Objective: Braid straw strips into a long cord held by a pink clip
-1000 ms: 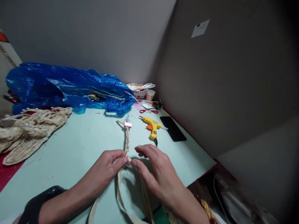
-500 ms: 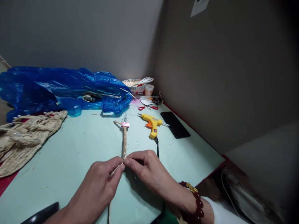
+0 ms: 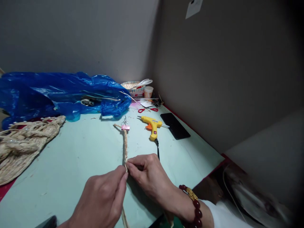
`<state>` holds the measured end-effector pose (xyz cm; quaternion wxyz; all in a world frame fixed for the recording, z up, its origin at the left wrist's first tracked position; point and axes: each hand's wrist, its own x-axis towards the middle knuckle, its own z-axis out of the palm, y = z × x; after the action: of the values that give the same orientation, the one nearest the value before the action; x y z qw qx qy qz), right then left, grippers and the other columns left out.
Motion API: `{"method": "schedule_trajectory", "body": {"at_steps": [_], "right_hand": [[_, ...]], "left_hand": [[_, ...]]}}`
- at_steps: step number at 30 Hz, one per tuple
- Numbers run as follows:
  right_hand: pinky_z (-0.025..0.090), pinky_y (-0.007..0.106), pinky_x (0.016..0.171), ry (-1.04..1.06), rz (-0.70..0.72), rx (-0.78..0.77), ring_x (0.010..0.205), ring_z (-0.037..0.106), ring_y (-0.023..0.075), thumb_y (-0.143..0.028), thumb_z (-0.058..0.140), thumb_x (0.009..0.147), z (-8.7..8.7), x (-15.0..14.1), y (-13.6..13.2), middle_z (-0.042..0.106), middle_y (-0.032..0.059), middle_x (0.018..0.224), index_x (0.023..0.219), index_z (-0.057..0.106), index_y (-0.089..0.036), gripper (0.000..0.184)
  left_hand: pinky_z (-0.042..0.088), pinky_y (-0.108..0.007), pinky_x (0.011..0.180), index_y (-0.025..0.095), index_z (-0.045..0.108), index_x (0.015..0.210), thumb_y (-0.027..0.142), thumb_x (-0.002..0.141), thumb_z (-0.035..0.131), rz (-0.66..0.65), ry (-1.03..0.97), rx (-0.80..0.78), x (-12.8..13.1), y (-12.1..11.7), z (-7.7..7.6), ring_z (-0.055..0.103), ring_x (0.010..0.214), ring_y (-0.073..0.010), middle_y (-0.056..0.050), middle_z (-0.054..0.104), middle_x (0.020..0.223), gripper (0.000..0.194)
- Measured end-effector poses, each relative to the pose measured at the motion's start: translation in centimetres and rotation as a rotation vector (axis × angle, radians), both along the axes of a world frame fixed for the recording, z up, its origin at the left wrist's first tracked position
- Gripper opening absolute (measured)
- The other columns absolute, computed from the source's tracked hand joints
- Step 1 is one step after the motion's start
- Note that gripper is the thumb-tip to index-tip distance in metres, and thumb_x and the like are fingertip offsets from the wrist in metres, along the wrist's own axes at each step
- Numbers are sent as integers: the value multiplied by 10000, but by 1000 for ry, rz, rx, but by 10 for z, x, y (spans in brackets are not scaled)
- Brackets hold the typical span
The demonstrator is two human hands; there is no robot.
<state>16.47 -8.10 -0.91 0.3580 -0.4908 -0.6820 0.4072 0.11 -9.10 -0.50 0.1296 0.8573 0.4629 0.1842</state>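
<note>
A thin braided straw cord (image 3: 124, 144) lies on the pale green table (image 3: 78, 152), running away from me to a pink binder clip (image 3: 125, 127) clamped on its far end. My left hand (image 3: 103, 198) and my right hand (image 3: 148, 175) meet at the near end of the braid, both pinching it. Loose straw strips (image 3: 124, 218) hang down from under my left hand. A dark red bead bracelet (image 3: 193, 202) circles my right wrist.
A yellow glue gun (image 3: 152, 124) with a black cord lies right of the braid, beside a black phone (image 3: 175, 125). Red scissors (image 3: 147, 110), a small basket (image 3: 131, 87) and a cup (image 3: 148, 91) stand at the back. Blue plastic bag (image 3: 59, 93) and woven straw pile (image 3: 21, 142) occupy the left.
Both hands closed from loosely handling wide straw strips into a tight pinch at the braid's near end and drew nearer to me. The view shifted slightly left and down.
</note>
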Motion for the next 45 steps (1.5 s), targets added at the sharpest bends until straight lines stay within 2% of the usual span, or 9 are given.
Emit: {"method": "schedule_trajectory", "body": {"at_steps": [7, 12, 19, 22, 25, 30, 33, 40, 45], "right_hand": [[176, 253, 496, 93, 100, -132, 576, 201, 89, -186, 485, 866, 1, 6, 7, 228, -53, 580, 553, 288, -179, 370], [257, 225, 520, 214, 156, -234, 579, 300, 86, -227, 554, 852, 4, 6, 9, 378, -47, 572, 570, 500, -143, 300], [295, 202, 519, 344, 88, -386, 539, 369, 77, -216, 574, 859, 7, 6, 4, 533, -15, 578, 687, 700, -98, 244], [298, 203, 534, 400, 74, -380, 538, 359, 80, -238, 584, 862, 5, 8, 2, 491, -28, 552, 703, 710, -106, 242], [396, 228, 662, 487, 125, -340, 615, 483, 112, -268, 543, 896, 3, 7, 0, 538, -5, 575, 694, 705, -110, 303], [432, 256, 762, 399, 179, -205, 711, 588, 146, -245, 468, 934, 5, 6, -2, 637, 30, 658, 693, 677, -126, 340], [413, 221, 696, 169, 128, -92, 677, 570, 126, -217, 440, 950, 9, 8, -5, 650, 20, 688, 713, 659, -140, 332], [286, 223, 547, -313, -8, 79, 528, 369, 90, -233, 437, 963, 15, 7, -15, 548, -15, 578, 657, 563, -161, 338], [228, 263, 522, -599, -34, 185, 521, 362, 103, -152, 485, 880, 10, 3, -19, 603, 15, 653, 732, 596, -162, 185]], "left_hand": [[409, -316, 417, 204, 535, 732, -10, 809, 353, -156, 250, 520, 9, -6, -17, 575, 403, -198, 4, 567, 522, 292], [395, -315, 471, 170, 608, 780, -89, 692, 371, -190, 435, 555, 12, -15, -20, 564, 448, -196, -23, 604, 579, 362], [404, -325, 550, 219, 590, 731, 295, 947, 417, -149, 7, 231, 3, -9, -8, 600, 587, -212, -38, 615, 656, 287], [422, -304, 617, 228, 542, 737, 386, 954, 421, 132, -224, -127, -2, 10, 3, 583, 663, -189, -5, 588, 713, 294], [465, -296, 726, 229, 536, 898, 411, 923, 483, 79, -522, -587, -1, 27, 6, 618, 762, -178, 13, 620, 793, 191], [190, -180, 368, 178, 536, 781, 438, 864, 554, -20, -778, -1067, 5, 34, -4, 296, 364, -26, 73, 490, 592, 273], [56, -196, 377, 163, 565, 807, 444, 811, 621, 9, -811, -1102, 6, 32, -5, 151, 375, -10, 98, 436, 538, 287], [176, -191, 459, 176, 563, 796, 442, 721, 650, 236, -752, -984, 5, 27, -5, 298, 475, -62, 100, 372, 564, 289], [355, -280, 626, 199, 578, 703, 353, 897, 463, 113, -392, -559, 1, 22, 2, 501, 651, -161, 23, 559, 654, 273]]}}
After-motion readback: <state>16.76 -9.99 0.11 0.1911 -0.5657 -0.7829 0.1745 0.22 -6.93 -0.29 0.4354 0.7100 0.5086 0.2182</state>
